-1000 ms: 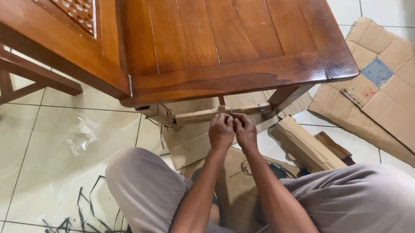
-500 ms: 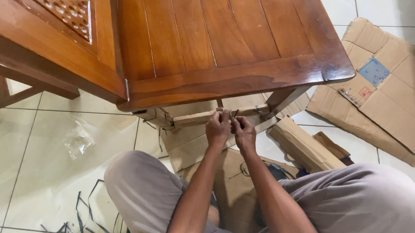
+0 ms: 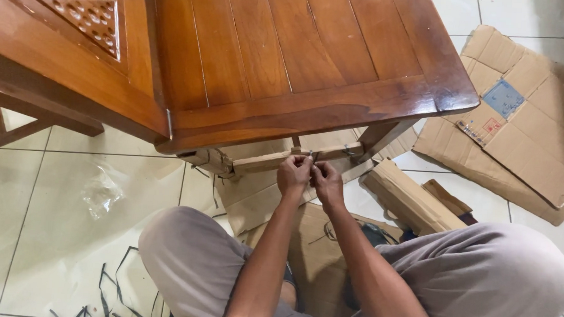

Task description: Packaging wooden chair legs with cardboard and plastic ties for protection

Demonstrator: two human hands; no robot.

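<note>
Landmark: the wooden table (image 3: 286,57).

1. Packaging. Nearest the camera, between the person's knees, a flat brown cardboard sheet (image 3: 319,255) lies on the floor, in front of the table. Right of the hands, beside the table's near right leg (image 3: 384,134), sits a folded cardboard bundle (image 3: 410,196), long and box-shaped. Farther right, well apart from the table corner, a large flattened cardboard box (image 3: 530,144) lies open; it carries a blue rectangular label (image 3: 504,98) and a smaller red-and-white label (image 3: 491,126) just below it. Left of the table's front, a crumpled clear plastic bag (image 3: 102,192) lies on the tiles. Cut black straps (image 3: 121,291) lie nearer the camera, beside the left knee.

2. Hands. Both forearms extend forward from the lap to the table's front edge. The left hand (image 3: 295,176) and right hand (image 3: 326,182) meet side by side, fingers curled and pinched together on a small item at the cardboard-wrapped rail (image 3: 275,159) under the tabletop. The item is too small to identify. The rail runs between the front legs, just below the table's front edge.

3. Surface and room. The floor (image 3: 44,230) is pale glossy tile with thin grout lines. Beyond the table's left side stands a carved wooden panel (image 3: 79,16), touching the table, with dark wooden frame legs (image 3: 4,130) below it.
</note>
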